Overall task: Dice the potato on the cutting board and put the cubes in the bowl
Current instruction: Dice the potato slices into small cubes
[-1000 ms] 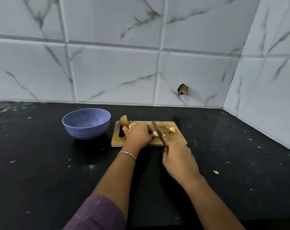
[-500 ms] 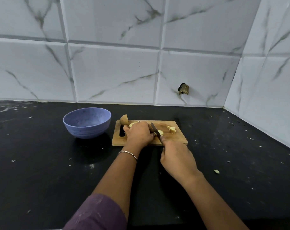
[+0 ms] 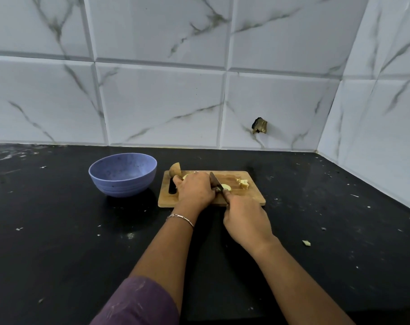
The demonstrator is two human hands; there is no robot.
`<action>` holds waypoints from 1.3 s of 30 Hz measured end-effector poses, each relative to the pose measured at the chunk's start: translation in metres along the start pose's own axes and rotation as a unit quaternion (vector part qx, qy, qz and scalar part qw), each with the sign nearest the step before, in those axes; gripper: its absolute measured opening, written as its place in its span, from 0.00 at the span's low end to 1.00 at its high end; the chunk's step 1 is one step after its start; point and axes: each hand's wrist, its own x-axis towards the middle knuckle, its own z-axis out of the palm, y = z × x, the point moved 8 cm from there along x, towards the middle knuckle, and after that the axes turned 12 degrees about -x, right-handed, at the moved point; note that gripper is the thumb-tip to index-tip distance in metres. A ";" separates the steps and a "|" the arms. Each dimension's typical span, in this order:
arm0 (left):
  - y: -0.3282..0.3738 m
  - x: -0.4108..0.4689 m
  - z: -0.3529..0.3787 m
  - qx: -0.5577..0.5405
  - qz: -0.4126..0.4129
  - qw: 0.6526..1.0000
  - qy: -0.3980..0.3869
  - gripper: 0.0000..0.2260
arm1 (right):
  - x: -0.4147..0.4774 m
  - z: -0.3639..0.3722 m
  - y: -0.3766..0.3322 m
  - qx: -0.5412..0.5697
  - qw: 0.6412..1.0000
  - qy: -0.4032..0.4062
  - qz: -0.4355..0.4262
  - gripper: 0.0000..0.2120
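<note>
A wooden cutting board lies on the black desk, a bit right of the middle. A blue bowl sits just left of the board and does not touch it.

The left hand is on the board. Its fingers bend down over a pale potato piece, so its grip is closed on that piece. Only the right end of the piece sticks out from under the hand.

The right hand is at the near edge of the board. Its grip is closed round the handle of a knife. The blade points to the far left, and its edge is down on the potato piece, right beside the left hand's fingers.

A few small cubes lie in a little heap on the right part of the board. A brown potato half sits at the far left corner of the board.

A thin bracelet is on the left wrist. One small pale scrap lies on the desk, well to the right of the right arm
</note>
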 end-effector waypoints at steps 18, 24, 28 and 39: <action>0.018 0.001 0.015 -0.099 0.044 0.992 -0.057 0.20 | 0.048 -0.007 0.063 0.136 0.988 0.002 0.072 0.21; 0.017 0.005 0.014 -0.109 0.036 0.990 -0.077 0.19 | 0.045 0.000 0.060 0.128 0.990 -0.010 0.053 0.19; 0.015 0.004 0.012 -0.116 0.035 0.990 -0.079 0.18 | 0.043 -0.003 0.058 0.122 0.991 -0.003 0.047 0.19; 0.005 0.007 0.002 0.002 0.035 0.999 -0.037 0.21 | 0.032 -0.006 0.059 0.120 0.991 -0.006 0.053 0.21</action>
